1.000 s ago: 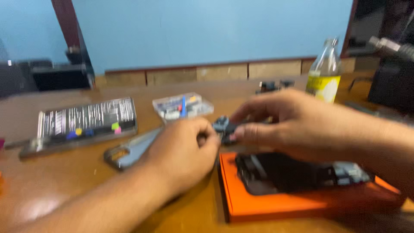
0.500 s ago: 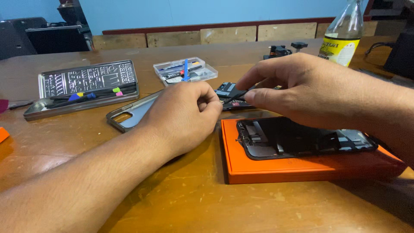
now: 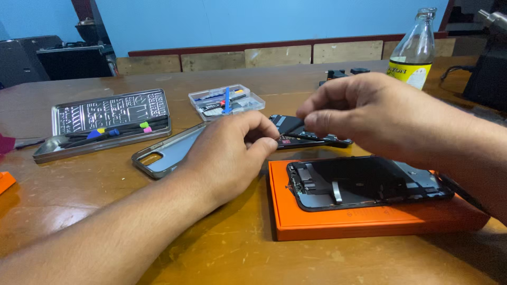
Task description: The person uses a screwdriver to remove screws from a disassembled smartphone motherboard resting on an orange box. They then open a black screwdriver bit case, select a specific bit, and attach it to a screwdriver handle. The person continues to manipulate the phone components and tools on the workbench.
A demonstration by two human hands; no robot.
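1. Two hands meet over the same small black phone part (image 3: 311,136), which lies on the wooden table (image 3: 79,195) just behind the orange box (image 3: 369,224). The left hand (image 3: 229,155) is curled, thumb and forefinger pinched at the part's near edge; the right hand (image 3: 369,113) pinches it from above with its fingertips. What exactly they grip is too small to make out.
2. From where I stand, opposing pulls look like the main risk: a thin piece could bend, tear or spring loose and skid across the table.
3. The opened phone (image 3: 364,184) rests on the orange box directly under the right wrist; a dropped forearm could nudge it off or press its exposed insides.
4. The grey phone case (image 3: 169,153) sits just beside the left wrist and could be shoved aside.
5. Further out, the clear parts tray (image 3: 227,103), the tool tin (image 3: 105,121) and the glass bottle (image 3: 414,50) stand well apart; only a wide sweep would reach them.
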